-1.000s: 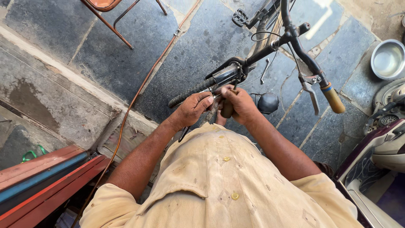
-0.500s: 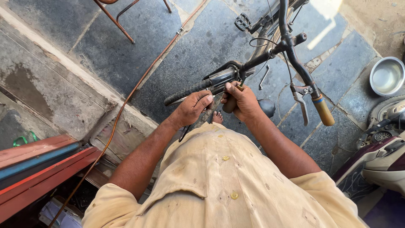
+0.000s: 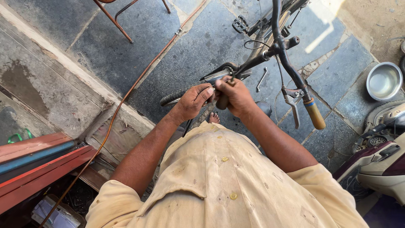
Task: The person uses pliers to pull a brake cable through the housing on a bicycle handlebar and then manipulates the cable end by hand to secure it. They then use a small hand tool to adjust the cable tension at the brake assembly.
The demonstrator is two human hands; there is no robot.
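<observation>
A bicycle stands in front of me, its black handlebar [image 3: 283, 59] running to a brown grip [image 3: 315, 114] with a brake lever [image 3: 292, 104] beside it. My left hand [image 3: 193, 101] clasps the bar's other end at a grey metal brake clamp [image 3: 216, 76]. My right hand [image 3: 237, 95] is closed around a dark stubby handle [image 3: 222, 102], apparently a tool, with its thin tip up at the clamp. The two hands touch each other. The front tyre [image 3: 172, 98] shows just beyond my left hand.
A spanner [image 3: 261, 79] lies on the stone floor under the bar. A steel bowl [image 3: 383, 81] and a scooter [image 3: 379, 160] are at the right. An orange hose [image 3: 126, 95] crosses the floor. Red planks [image 3: 38, 166] are at the left, chair legs [image 3: 120, 23] at the top.
My view has shifted slightly. Both hands stay together at the same end of the handlebar, with only small finger movement.
</observation>
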